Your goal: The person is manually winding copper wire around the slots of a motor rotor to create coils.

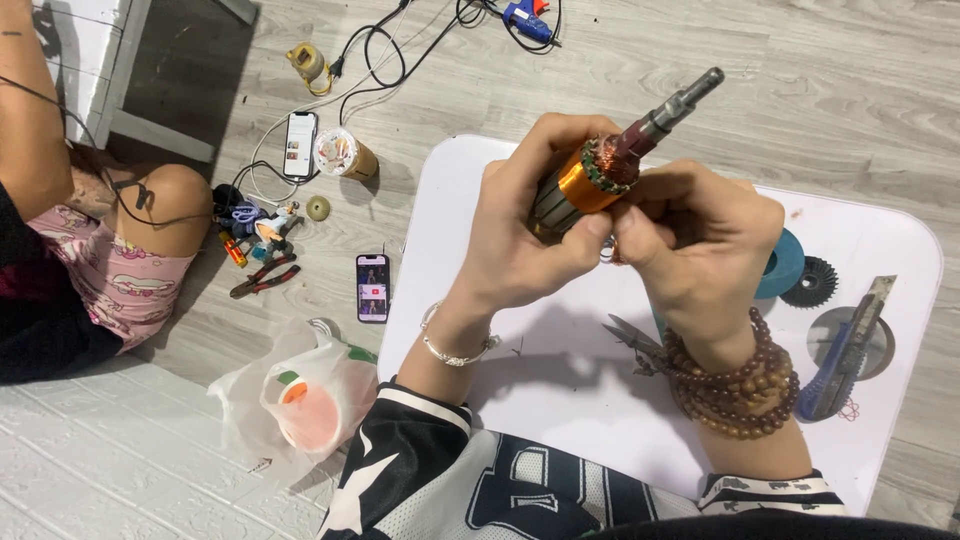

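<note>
My left hand (525, 235) grips a motor armature (600, 170) by its dark laminated body, held above a white board (560, 390). The armature has an orange band, copper windings and a steel shaft pointing up and right. My right hand (700, 245) is closed at the armature's winding end, its fingertips touching the copper wire just below the orange band. A silver bracelet is on my left wrist and brown bead strands wrap my right wrist.
On the board lie small snips (630, 335), a blue disc (785, 262), a black toothed disc (810, 282) and a utility knife (848, 350). On the floor lie two phones (372, 287), pliers (265, 277), a plastic bag (290, 395) and a glue gun (528, 20). Another person's knee (165, 215) is at left.
</note>
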